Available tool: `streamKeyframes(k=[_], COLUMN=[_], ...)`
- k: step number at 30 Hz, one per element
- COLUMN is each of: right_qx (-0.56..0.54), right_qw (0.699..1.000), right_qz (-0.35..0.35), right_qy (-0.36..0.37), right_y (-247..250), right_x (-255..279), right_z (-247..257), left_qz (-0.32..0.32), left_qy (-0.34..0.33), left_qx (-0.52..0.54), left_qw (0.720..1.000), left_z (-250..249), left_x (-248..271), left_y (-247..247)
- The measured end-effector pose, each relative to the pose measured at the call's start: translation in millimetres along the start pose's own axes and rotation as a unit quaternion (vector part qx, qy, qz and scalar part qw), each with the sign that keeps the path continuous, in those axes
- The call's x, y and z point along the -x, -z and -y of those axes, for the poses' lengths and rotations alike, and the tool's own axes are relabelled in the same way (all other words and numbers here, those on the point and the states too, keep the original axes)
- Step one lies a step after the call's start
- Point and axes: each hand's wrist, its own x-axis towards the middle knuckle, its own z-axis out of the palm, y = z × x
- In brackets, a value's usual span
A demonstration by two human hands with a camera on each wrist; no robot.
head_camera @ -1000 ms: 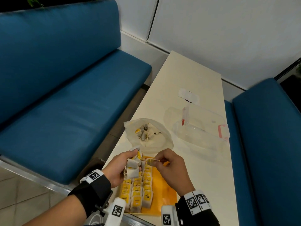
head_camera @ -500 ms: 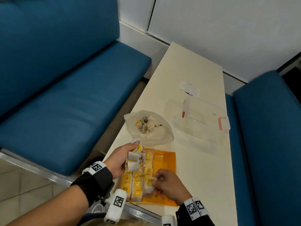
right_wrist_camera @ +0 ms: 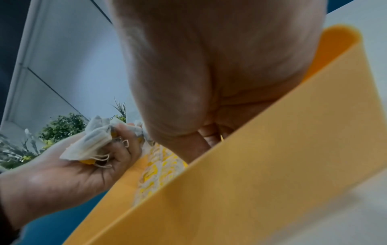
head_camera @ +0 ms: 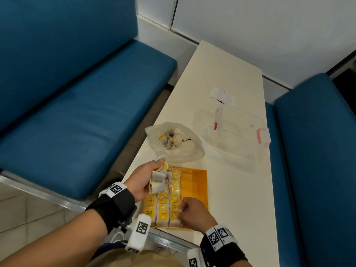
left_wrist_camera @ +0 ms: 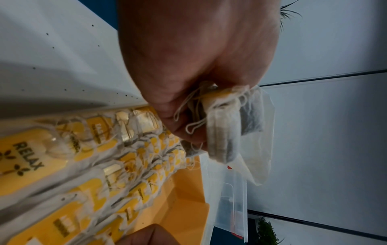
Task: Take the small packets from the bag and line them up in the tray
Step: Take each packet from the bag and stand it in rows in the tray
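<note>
Head view: a person's right hand (head_camera: pixel 193 213), which a second before had been up beside the left hand (head_camera: pixel 143 179) taking a packet from it, had dropped to the near end of the orange tray (head_camera: pixel 194 186) and was pinching a single packet (head_camera: pixel 175 215) into the third row. The left hand stayed raised over the tray's far left corner, clamped on a bunch of spare packets (head_camera: pixel 159 179). Beyond the tray the plastic bag (head_camera: pixel 174 144) lay open on the table (head_camera: pixel 227 74) with a few packets still inside; a clear lidded box (head_camera: pixel 238 132) sat to its right.

Left wrist view: the fingers (left_wrist_camera: pixel 180 119) were curled round several tea bags with loose strings, above the rows of lined-up packets (left_wrist_camera: pixel 100 149).

Right wrist view: the tray wall (right_wrist_camera: pixel 272 149) filled the foreground; the thumb pressed down among the rows, though the packet itself was hidden there.

The move suggested one more packet was being seated, with the right side of the tray still bare and more packets left to place.
</note>
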Motion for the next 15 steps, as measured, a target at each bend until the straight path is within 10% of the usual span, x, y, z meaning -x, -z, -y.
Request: streamKeyframes(k=[15], right_qx=[0.037], right_qw=[0.997], right_qz=[-0.067], right_qy=[0.030], right_y=[-9.9], right_x=[8.4], right_z=[1.6], left_qz=[0.003], left_qy=[-0.004], left_qx=[0.006], left_qw=[1.000], left_z=[-0.2], left_x=[6.2], left_y=[-0.5])
